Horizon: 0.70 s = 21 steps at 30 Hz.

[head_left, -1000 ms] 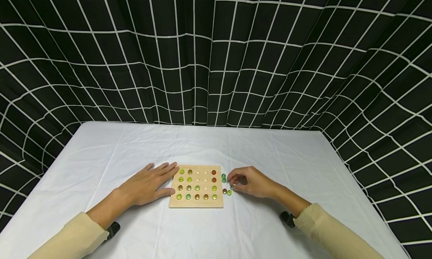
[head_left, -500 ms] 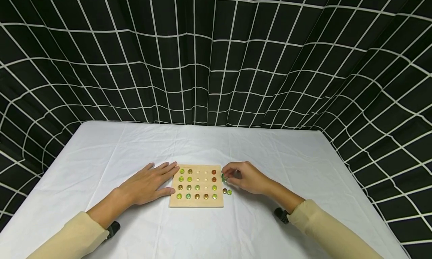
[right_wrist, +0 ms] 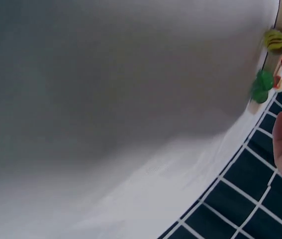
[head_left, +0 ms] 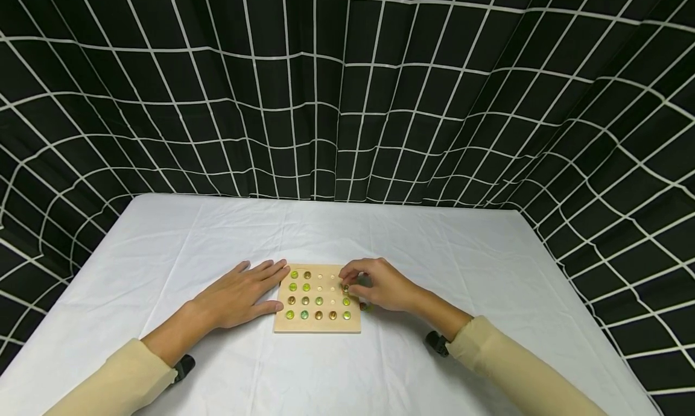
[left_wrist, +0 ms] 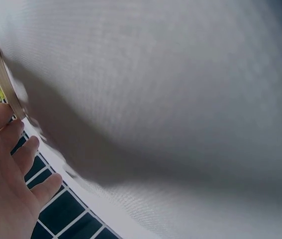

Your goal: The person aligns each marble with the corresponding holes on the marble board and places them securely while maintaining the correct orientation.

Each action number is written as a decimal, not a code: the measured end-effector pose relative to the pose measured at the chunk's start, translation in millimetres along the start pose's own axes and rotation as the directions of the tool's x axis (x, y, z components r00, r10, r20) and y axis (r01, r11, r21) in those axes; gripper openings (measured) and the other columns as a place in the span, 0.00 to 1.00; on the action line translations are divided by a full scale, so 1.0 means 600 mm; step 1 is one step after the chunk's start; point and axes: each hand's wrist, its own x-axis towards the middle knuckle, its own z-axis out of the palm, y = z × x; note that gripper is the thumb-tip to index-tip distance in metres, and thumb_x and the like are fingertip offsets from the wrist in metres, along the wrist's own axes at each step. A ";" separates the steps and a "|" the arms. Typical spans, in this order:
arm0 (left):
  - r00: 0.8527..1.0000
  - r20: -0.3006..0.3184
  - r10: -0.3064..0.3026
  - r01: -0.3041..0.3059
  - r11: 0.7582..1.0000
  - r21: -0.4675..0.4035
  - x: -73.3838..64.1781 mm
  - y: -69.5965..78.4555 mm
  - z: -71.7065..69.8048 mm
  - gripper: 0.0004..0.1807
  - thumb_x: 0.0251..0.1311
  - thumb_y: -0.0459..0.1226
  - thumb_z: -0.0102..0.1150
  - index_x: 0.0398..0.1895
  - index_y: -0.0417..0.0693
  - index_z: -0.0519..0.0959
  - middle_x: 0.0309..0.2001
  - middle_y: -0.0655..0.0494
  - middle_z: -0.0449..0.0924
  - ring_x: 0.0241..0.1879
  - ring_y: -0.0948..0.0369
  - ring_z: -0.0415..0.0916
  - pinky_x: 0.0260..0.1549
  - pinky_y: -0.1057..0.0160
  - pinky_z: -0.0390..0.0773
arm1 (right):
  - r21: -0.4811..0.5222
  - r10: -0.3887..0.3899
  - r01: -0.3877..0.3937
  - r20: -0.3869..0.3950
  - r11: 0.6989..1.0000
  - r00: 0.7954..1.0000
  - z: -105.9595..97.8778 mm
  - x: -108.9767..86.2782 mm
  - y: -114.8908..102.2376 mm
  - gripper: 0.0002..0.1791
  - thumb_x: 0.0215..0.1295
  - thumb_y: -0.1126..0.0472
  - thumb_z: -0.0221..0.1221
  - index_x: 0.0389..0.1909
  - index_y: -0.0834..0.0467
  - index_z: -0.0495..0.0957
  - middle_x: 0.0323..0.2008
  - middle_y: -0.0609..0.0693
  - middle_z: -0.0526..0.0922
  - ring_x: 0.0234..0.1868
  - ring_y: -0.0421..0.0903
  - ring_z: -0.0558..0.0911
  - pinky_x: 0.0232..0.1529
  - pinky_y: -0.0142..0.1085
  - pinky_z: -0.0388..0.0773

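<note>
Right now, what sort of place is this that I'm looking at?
Probably a screened-off tabletop workspace, perhaps a recording booth: a white-gridded black curtain hangs behind and beside a white-clothed table, which bears a wooden board with glassy marbles.

A plain beige left sleeve [head_left: 116, 375] and a matching right sleeve [head_left: 513, 365] are worn, both creased. At their ends, a small black left wrist unit [head_left: 184, 366] and a similar right wrist unit [head_left: 436, 343] are fitted. The left hand [head_left: 233, 298] and right hand [head_left: 384, 286] are uncovered.
</note>
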 end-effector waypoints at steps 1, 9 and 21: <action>1.000 0.001 -0.001 0.001 1.000 0.002 0.000 0.000 0.000 0.40 0.71 0.62 0.45 0.78 0.50 0.57 0.77 0.53 0.55 0.75 0.49 0.55 0.69 0.35 0.54 | 0.003 0.000 0.000 0.004 1.000 1.000 0.002 0.002 -0.002 0.12 0.63 0.70 0.64 0.47 0.61 0.82 0.40 0.47 0.87 0.44 0.39 0.83 0.51 0.46 0.79; 1.000 0.001 -0.003 0.003 1.000 0.006 0.000 0.000 0.000 0.40 0.71 0.61 0.45 0.78 0.50 0.57 0.77 0.53 0.56 0.74 0.49 0.55 0.68 0.35 0.55 | -0.017 -0.044 0.045 0.045 0.999 0.998 0.018 0.015 -0.013 0.12 0.63 0.70 0.65 0.47 0.61 0.82 0.40 0.46 0.87 0.42 0.38 0.82 0.45 0.40 0.80; 1.000 -0.001 0.002 -0.002 1.000 0.009 0.001 -0.001 0.001 0.40 0.71 0.62 0.44 0.78 0.50 0.57 0.77 0.53 0.56 0.74 0.49 0.56 0.68 0.34 0.55 | -0.048 -0.053 0.056 0.077 0.997 0.996 0.030 0.020 -0.014 0.11 0.64 0.70 0.63 0.45 0.58 0.83 0.38 0.44 0.86 0.41 0.39 0.81 0.44 0.35 0.81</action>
